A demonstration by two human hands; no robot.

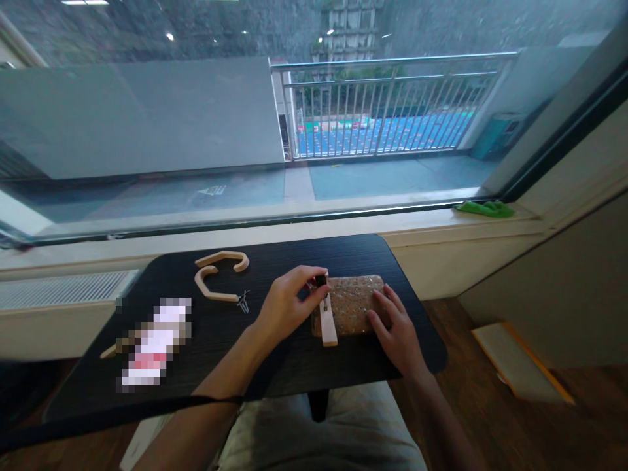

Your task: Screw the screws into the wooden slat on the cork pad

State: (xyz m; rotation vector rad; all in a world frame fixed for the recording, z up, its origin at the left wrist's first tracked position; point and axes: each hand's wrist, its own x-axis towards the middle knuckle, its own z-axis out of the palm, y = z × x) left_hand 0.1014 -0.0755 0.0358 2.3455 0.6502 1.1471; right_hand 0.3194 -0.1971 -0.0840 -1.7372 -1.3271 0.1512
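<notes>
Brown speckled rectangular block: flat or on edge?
Flat: the block shows its broad face upward, the right hand touching one end.

Table (206, 366), centre: black, faint grain lines. Block (353, 304) on it: brown, speckled. Strip (328, 324) over block: pale tan. Curved pieces (223, 297), left of centre: light tan. Pixelated item (157, 340), lower left: white-pink, red band. Cloth (485, 209), right: bright green. Board (520, 366), lower right: pale, orange edge. Floor (520, 425): reddish brown. Trousers (353, 435), bottom: grey-beige.
</notes>
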